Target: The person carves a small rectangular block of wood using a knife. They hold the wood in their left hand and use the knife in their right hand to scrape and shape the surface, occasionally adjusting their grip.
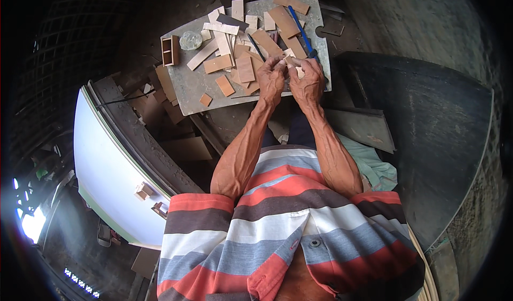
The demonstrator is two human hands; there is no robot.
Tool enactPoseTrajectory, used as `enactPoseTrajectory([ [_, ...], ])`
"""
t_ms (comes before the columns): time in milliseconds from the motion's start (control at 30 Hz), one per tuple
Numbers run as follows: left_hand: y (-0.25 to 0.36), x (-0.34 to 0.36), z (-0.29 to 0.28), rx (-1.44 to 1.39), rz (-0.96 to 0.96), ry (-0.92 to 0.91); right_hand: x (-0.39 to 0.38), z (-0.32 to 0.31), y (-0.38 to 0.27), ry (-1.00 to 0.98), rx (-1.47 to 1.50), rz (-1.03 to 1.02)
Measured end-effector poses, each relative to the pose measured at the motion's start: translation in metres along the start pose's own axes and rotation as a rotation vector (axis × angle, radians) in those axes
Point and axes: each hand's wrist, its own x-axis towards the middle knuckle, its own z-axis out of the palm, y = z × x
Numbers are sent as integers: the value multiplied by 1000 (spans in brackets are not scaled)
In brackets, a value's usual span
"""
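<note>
Close together over the near right part of a small worktable, my left hand and my right hand pinch a small pale piece of wood between their fingertips. The fingers partly cover it, so its full shape is hidden. Just beyond my right hand lies a long thin blue tool with a dark end. A thin dark stick-like tool lies beyond my left hand. Flat brown wood strips and pale ones are heaped loosely to the left of my hands.
A small open wooden box with compartments stands at the table's left edge, beside a clear round container. On my left, a large white panel carries small wooden pieces. Dark boards lean on the right, near a green cloth.
</note>
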Motion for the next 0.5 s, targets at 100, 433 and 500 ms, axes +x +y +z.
enactPoseTrajectory([
  [100,0,1,-3,-48,-14,-36,1,-4,-1,-2,-40,-42],
  [433,10,1,7,-26,3,40,3,-9,-3,-10,59,-54],
  [500,16,2,9,-42,-23,44,3,-9,0,-10,99,-26],
])
